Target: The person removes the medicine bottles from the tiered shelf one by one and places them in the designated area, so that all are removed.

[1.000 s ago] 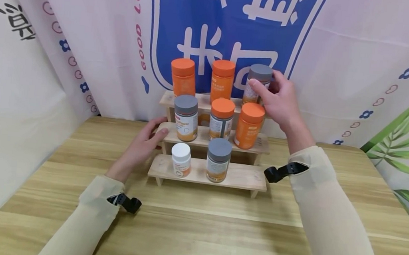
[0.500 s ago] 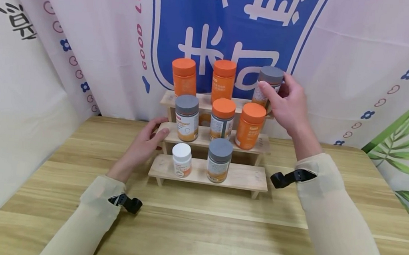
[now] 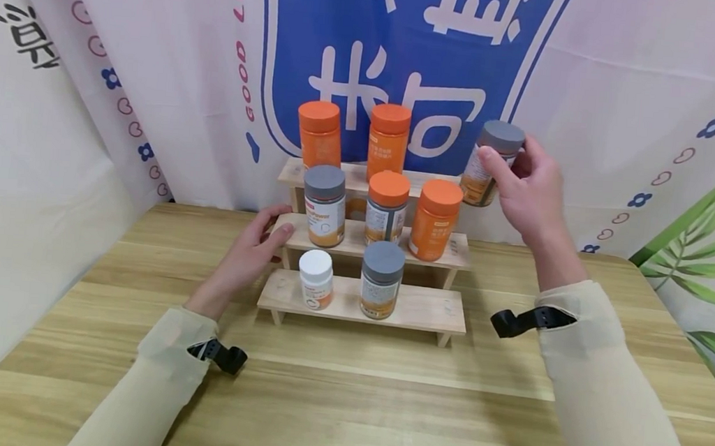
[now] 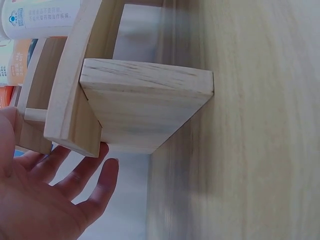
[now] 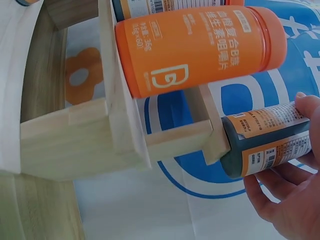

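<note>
- Head view: my right hand [image 3: 533, 195] is curled round a grey-lidded jar [image 3: 482, 177], thumb on the near side. The jar leans a little, lid to the right, at the right end of the top tier of a wooden stand [image 3: 416, 308].
- Head view: my left hand [image 3: 245, 249] grips the left end of the middle tier, thumb on top of the wood.
- Head view: two orange jars [image 3: 319, 143] stand upright on the top tier. On the middle tier are a grey-topped jar [image 3: 324, 212], an orange-topped jar [image 3: 387, 208] and, at the right, an all-orange jar [image 3: 435, 223]. Below them, a white bottle [image 3: 316, 286] and a dark-capped jar [image 3: 381, 288] share the bottom tier. The stand rests on the bench [image 3: 350, 397], before a printed cloth [image 3: 599, 116].
- Left wrist view: my slightly bent fingers reach round the stand's end, one fingertip against the wood; my thumb is partly cut off at the edge.
- Right wrist view: I have the grey-lidded jar between thumb and fingers, its base right by the top tier's end. I cannot tell whether they touch. The all-orange jar is near it.
</note>
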The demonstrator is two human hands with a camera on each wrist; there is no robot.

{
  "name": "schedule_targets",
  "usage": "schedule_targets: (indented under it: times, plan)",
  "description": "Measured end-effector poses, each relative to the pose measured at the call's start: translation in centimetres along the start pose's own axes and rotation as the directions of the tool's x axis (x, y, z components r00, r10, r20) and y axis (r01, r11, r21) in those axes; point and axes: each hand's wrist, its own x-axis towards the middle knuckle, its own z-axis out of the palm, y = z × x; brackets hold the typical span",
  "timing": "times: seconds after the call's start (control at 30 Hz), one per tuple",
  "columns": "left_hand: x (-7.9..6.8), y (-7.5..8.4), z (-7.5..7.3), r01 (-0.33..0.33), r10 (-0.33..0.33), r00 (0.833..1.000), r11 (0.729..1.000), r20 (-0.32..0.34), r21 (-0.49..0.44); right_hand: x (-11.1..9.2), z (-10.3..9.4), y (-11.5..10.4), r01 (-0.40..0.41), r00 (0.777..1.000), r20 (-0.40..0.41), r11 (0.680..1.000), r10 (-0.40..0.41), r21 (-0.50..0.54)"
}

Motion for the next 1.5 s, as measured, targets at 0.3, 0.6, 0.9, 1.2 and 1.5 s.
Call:
schedule_targets:
  times: [0.3,0.6,0.9,1.2,1.5]
  plan:
    - [-0.2,-0.4,-0.2,0.009,-0.009,1.0,1.0,-0.004,0.007,-0.7,-0.9,1.1,-0.084,0.994,-0.06,0.994,0.088,0.072]
    - [0.0,-0.3,0.1,0.005,-0.005,1.0,1.0,0.001,0.002,-1.7,-1.6,2.1,-0.115,0.977,-0.146,0.958,0.157,0.263]
    - [0.1,-0.2,0.3,0.015,-0.015,1.0,1.0,-0.005,0.001,-2.8,-1.7,3.2,-0.107,0.96,-0.205,0.928,0.189,0.356]
    - [0.1,-0.1,0.4,0.002,-0.002,1.0,1.0,-0.008,0.001,-3.5,-1.8,4.7,-0.143,0.946,-0.219,0.917,0.237,0.373]
    - [0.0,0.0,0.1,0.017,-0.017,1.0,1.0,-0.011,-0.002,-3.7,-1.6,5.7,-0.149,0.941,-0.227,0.91,0.251,0.387]
